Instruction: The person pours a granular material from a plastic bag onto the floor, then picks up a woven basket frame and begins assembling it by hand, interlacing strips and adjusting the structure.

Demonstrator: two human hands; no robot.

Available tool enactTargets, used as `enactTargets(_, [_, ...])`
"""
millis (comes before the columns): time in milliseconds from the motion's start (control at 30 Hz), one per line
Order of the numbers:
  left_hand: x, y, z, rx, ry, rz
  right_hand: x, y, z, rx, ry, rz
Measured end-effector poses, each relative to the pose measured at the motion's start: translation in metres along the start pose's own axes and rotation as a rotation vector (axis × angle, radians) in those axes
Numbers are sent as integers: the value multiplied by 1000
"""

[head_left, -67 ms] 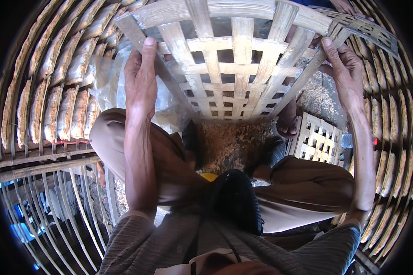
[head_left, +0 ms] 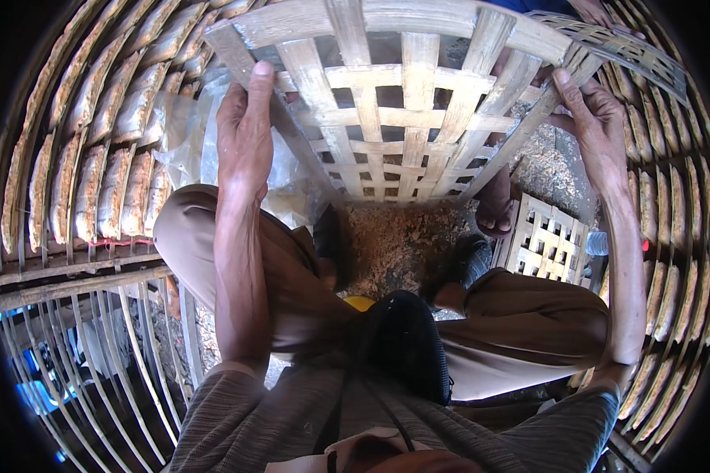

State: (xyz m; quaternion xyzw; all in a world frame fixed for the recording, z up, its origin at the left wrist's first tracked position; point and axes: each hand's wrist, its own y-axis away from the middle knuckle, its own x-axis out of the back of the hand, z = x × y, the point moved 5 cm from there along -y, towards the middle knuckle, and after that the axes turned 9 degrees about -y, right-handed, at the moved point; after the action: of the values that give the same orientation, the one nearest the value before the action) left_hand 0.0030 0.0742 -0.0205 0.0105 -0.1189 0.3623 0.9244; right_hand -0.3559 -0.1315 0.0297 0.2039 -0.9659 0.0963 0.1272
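Nearest, the person's knees in tan trousers (head_left: 528, 331) framed a patch of sawdust-strewn ground (head_left: 398, 244). Above them both arms reached up to a woven bamboo basket (head_left: 406, 118), held tilted with its open lattice facing the camera. The left hand (head_left: 244, 130) was clamped on the basket's left edge slat, the right hand (head_left: 596, 130) closed on its right edge. Against the frame just before, basket and hands sat in the same places. Beyond, racks of dried fish (head_left: 102, 158) curved round both sides.
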Motion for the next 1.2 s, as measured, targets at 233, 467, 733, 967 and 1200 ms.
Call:
enactTargets(233, [3,-7,-11,75,-398,-58,-2,5,31,-82,111,-182])
enactTargets(467, [-13,0,4,-88,-499,-109,17,-4,25,62,253,-153])
enactTargets(733, [-20,20,28,-572,-954,273,-14,6,1,194,230,-179])
enactTargets(967, [-94,106,62,-528,-649,-111,-79,27,-69,384,330,-201])
enactTargets(1200, [-115,109,35,-550,-580,31,-111,32,-76,267,67,-466])
